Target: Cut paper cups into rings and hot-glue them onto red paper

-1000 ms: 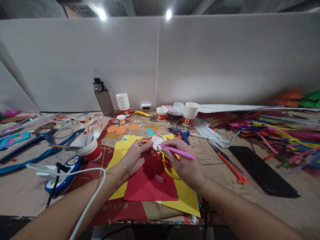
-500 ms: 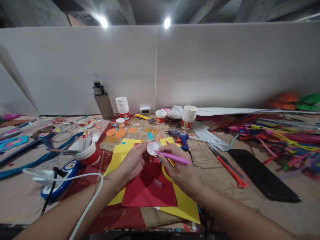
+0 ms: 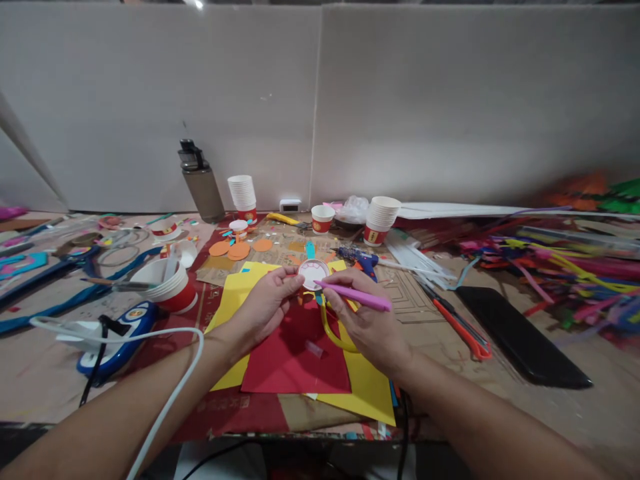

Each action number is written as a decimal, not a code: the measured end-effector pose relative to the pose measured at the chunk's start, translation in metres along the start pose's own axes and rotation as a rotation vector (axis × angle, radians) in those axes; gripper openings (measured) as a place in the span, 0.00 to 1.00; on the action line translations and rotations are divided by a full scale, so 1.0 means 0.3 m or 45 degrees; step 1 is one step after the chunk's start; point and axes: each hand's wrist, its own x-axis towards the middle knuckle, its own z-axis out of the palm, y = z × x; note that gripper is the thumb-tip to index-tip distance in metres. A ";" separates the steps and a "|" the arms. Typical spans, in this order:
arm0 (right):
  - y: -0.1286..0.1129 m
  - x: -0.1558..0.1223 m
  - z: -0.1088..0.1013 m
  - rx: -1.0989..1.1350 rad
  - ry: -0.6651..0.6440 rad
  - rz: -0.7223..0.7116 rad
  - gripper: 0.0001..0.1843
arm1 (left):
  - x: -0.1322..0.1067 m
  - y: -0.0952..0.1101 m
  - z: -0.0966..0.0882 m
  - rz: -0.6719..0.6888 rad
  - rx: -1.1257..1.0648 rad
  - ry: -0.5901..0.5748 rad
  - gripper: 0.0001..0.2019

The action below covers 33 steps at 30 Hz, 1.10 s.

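My left hand point(image 3: 273, 300) pinches a small round white craft piece point(image 3: 314, 275) by its left edge. Pink marks run along the top of its white face, and blue and orange tabs stick out around it. In my right hand point(image 3: 367, 317) is a pink marker point(image 3: 357, 295), its tip at the lower right of the white face. A curved yellow strip point(image 3: 330, 333) hangs below the piece, partly behind my right hand. Under both hands lies red paper point(image 3: 295, 373) on yellow paper point(image 3: 373, 403), with a small clear pink cap point(image 3: 315, 349) on the red sheet.
Orange discs point(image 3: 239, 251) and a stack of paper cups point(image 3: 243, 193) stand behind. A blue glue gun point(image 3: 367, 265), a red-handled tool point(image 3: 463, 328) and a black slab point(image 3: 520, 339) lie right. A white cable point(image 3: 173, 407) crosses above my left forearm; nested cups point(image 3: 183, 297) stand left.
The camera view has tipped downward. The white piece is turned slightly, with a lower blue tab now showing, and the marker tip has shifted toward the right of its face.
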 end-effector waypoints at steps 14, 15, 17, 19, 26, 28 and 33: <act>0.013 0.011 -0.016 -0.081 0.004 -0.120 0.06 | -0.013 -0.020 0.009 0.066 0.344 -0.018 0.16; 0.013 0.011 -0.016 -0.084 0.003 -0.117 0.06 | -0.013 -0.021 0.007 0.071 0.353 -0.022 0.16; 0.013 0.010 -0.016 -0.088 0.007 -0.111 0.06 | -0.011 -0.022 0.003 0.082 0.374 -0.029 0.16; 0.010 0.011 -0.016 -0.085 0.005 -0.108 0.06 | -0.009 -0.022 0.001 0.092 0.391 -0.039 0.16; 0.004 0.014 -0.020 -0.084 -0.013 -0.093 0.05 | -0.014 -0.023 0.004 0.092 0.420 -0.048 0.16; 0.005 0.014 -0.019 -0.087 -0.018 -0.086 0.05 | -0.015 -0.023 0.003 0.093 0.424 -0.059 0.16; 0.015 0.011 -0.014 -0.095 -0.016 -0.075 0.05 | -0.012 -0.022 0.000 0.101 0.450 -0.074 0.15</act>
